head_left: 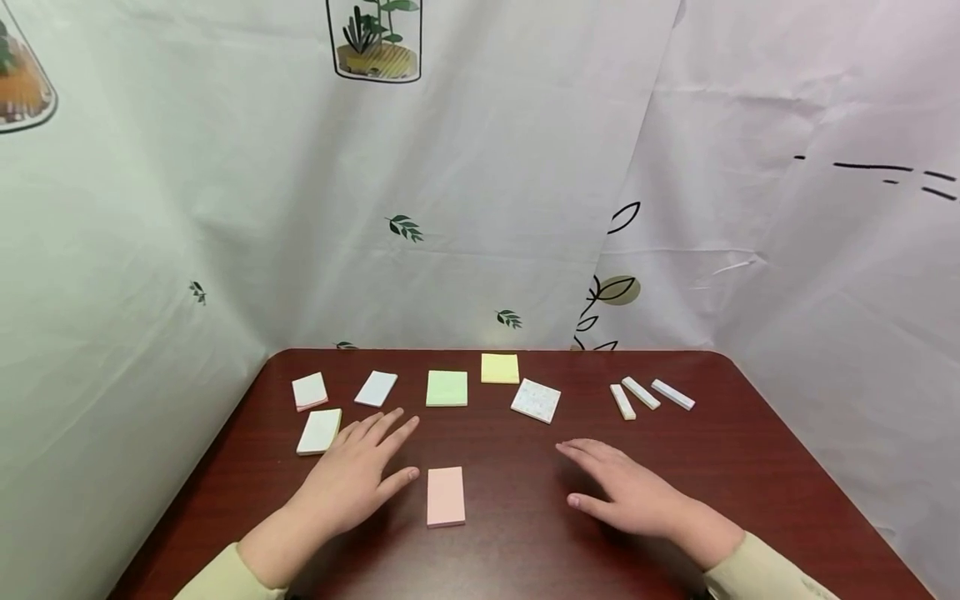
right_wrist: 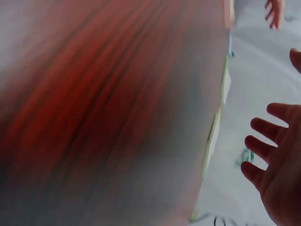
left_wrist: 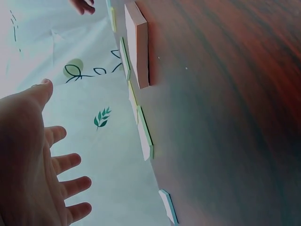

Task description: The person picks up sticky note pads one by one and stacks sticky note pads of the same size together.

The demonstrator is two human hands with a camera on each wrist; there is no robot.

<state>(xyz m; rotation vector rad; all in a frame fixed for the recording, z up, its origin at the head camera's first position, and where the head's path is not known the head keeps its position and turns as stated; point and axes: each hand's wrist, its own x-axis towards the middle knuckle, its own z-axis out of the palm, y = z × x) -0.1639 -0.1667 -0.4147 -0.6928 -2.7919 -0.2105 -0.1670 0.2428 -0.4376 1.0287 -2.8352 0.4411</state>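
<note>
My left hand [head_left: 351, 477] hovers over the left half of the table, its fingers spread and holding nothing. Just right of its thumb lies a pink sticky note pad [head_left: 446, 497], also seen as a thick pink block [left_wrist: 141, 52] in the left wrist view. Partly behind the left fingertips is a white pad [head_left: 319, 432] with a yellowish edge. On the right, my right hand [head_left: 628, 490] is held above the table with extended, slightly parted fingers and nothing in its grasp. Nearest beyond it sits a speckled white square pad [head_left: 536, 401].
Along the back lie a white pad with a pink edge [head_left: 310, 391], a pale blue pad [head_left: 376, 388], a green pad [head_left: 447, 388] and a yellow pad [head_left: 499, 368]. Three narrow strip pads [head_left: 641, 392] are at back right. Patterned white curtains [head_left: 480, 208] enclose the dark red-brown table [head_left: 517, 550].
</note>
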